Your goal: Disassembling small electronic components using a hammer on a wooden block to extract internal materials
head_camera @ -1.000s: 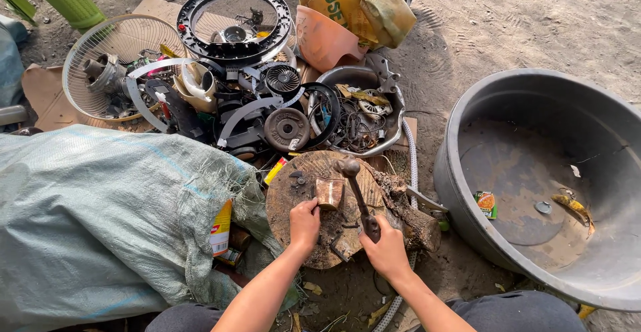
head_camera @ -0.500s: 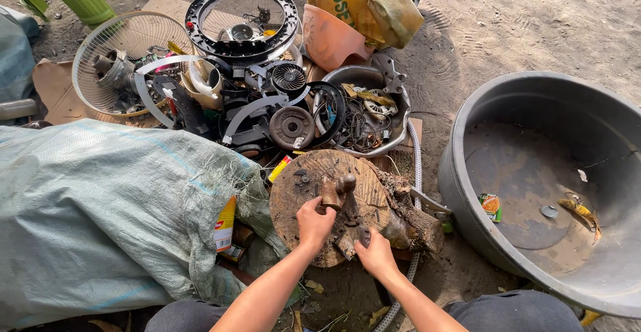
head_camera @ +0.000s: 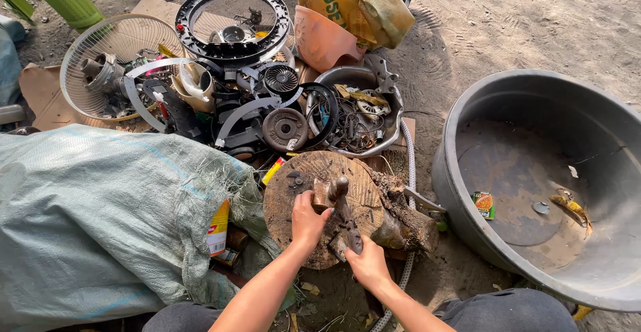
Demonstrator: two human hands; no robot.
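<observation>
A round wooden stump (head_camera: 304,172) lies on the dirt in front of me. On its top sits a small brown metal piece (head_camera: 322,194), pinched by my left hand (head_camera: 307,222) from the near side. My right hand (head_camera: 366,262) grips the handle of a hammer (head_camera: 347,220). The hammer's head is down against the metal piece, right beside my left fingers.
A large grey basin (head_camera: 449,165) with bits of litter stands at the right. A pale green woven sack (head_camera: 100,225) fills the left. Behind the stump lie a wire fan grille (head_camera: 117,38), a black ring (head_camera: 193,2), a metal bowl (head_camera: 394,115) of wires, an orange plastic piece (head_camera: 320,38) and a yellow bag (head_camera: 364,2).
The hammer was lifted a second ago and has come down onto the metal piece. My right hand slid lower on the handle; my left hand stayed on the piece.
</observation>
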